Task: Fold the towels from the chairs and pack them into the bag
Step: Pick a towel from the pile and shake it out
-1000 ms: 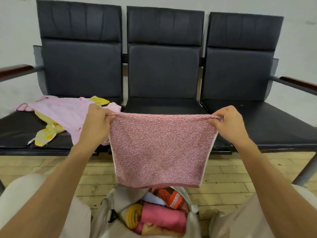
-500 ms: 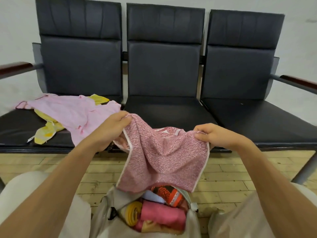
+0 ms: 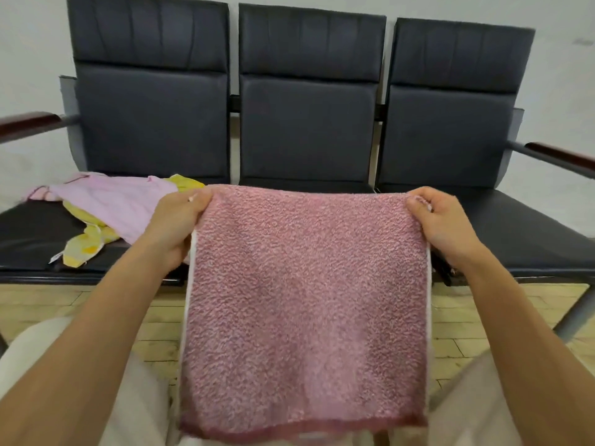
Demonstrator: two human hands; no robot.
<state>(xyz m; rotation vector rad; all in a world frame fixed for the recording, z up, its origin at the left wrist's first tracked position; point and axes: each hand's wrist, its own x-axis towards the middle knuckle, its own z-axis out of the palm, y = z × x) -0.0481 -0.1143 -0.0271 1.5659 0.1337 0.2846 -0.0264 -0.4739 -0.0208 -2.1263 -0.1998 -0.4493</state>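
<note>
The left hand point(image 3: 175, 226) and right hand point(image 3: 446, 226) are each pinching in their grip a top corner of the speckled pink terry towel point(image 3: 306, 310). It is hanging flat, hiding everything between the knees. On the left black chair seat point(image 3: 29, 233), a pale pink towel point(image 3: 122, 204) is half covering a yellow cloth point(image 3: 87, 243).

The middle black padded seat point(image 3: 322, 185) is largely screened by the speckled pink terry towel point(image 3: 306, 300); the yellow patterned cloth point(image 3: 85, 244) is partly covered by the pale pink towel point(image 3: 122, 204).
</note>
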